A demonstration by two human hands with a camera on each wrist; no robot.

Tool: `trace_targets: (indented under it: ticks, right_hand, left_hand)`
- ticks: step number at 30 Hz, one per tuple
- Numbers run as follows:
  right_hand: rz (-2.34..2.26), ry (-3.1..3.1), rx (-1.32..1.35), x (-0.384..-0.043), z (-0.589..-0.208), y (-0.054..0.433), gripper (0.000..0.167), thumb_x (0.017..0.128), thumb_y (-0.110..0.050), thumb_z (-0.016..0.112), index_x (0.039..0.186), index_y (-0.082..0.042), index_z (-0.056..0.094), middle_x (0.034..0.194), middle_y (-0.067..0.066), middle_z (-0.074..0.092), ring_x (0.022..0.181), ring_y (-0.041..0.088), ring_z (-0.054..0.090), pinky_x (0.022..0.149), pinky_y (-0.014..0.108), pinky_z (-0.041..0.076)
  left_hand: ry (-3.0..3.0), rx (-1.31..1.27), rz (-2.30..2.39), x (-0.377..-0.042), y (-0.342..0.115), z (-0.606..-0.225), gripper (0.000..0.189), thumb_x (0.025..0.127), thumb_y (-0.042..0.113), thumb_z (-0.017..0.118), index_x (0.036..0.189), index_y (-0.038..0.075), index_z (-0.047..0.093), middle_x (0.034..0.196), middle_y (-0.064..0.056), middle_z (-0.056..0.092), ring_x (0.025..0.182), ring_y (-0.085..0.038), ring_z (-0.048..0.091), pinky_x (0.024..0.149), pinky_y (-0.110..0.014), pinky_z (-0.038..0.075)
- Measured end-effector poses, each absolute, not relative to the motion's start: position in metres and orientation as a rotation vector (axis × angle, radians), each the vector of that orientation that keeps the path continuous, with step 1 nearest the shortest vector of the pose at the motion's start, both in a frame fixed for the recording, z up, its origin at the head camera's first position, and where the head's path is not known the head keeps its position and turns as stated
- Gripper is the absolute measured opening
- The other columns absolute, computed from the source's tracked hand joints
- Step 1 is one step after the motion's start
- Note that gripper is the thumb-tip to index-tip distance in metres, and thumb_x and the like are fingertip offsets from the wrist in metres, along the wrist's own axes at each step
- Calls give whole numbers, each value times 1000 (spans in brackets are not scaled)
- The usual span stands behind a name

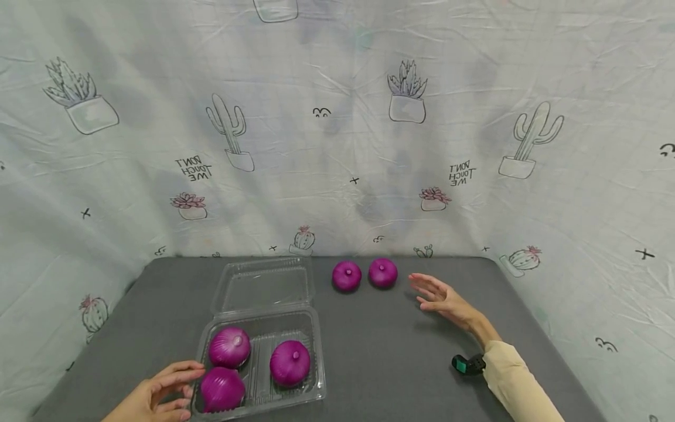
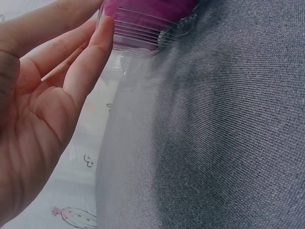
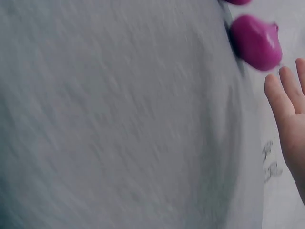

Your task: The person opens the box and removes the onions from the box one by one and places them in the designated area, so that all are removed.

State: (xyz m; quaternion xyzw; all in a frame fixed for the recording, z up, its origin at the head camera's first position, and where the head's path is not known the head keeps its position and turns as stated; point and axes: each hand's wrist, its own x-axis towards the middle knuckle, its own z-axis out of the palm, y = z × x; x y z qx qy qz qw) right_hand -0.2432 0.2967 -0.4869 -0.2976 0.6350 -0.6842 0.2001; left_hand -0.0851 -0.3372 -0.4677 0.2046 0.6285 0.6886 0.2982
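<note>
Three purple onions sit in a clear plastic clamshell box with its lid folded back: a rear-left onion, a front-left onion and a right onion. My left hand is at the box's left side, fingertips against its wall, fingers fairly straight. Two more onions stand on the table behind, a left one and a right one. My right hand hovers just right of that right onion, fingers extended, holding nothing. The right wrist view shows its fingertips close to the onion.
A grey cloth covers the table. Behind and at both sides hangs a pale curtain printed with cacti. A black band with a green-faced device is at my right wrist, by the cream sleeve.
</note>
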Motion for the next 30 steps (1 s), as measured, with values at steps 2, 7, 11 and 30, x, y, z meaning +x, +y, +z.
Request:
trace_targets:
  ticks: [2, 7, 11, 30]
  right_hand:
    - [-1895, 1752, -849, -240, -486, 290, 68, 92, 13, 50, 149, 7, 14, 157, 11, 23, 143, 29, 18, 107, 36, 33]
    - [-1874, 1654, -864, -233, -481, 272, 67, 91, 12, 54, 148, 8, 19, 157, 14, 22, 143, 23, 20, 110, 42, 26]
    - [-1843, 1554, -891, -228, -476, 258, 66, 91, 12, 54, 146, 12, 19, 156, 11, 24, 144, 23, 19, 111, 43, 22]
    - [-1497, 1354, -1063, -243, -431, 183, 60, 86, 2, 68, 136, 15, 38, 153, 22, 26, 141, 37, 23, 111, 54, 14]
  left_hand:
    - [1675, 534, 1827, -85, -337, -468, 45, 97, -6, 48, 138, 11, 53, 131, 25, 47, 104, -3, 51, 85, -23, 46]
    - [1708, 533, 1817, -84, -337, -468, 43, 97, -5, 47, 138, 9, 52, 131, 26, 47, 103, -3, 51, 84, -23, 46]
    - [1737, 509, 1805, -84, -336, -467, 42, 97, -4, 49, 137, 10, 53, 129, 27, 47, 102, -3, 51, 83, -23, 46]
    - [1828, 738, 1821, -81, -332, -468, 45, 96, -10, 45, 140, -4, 43, 138, 22, 42, 106, -3, 52, 87, -22, 45]
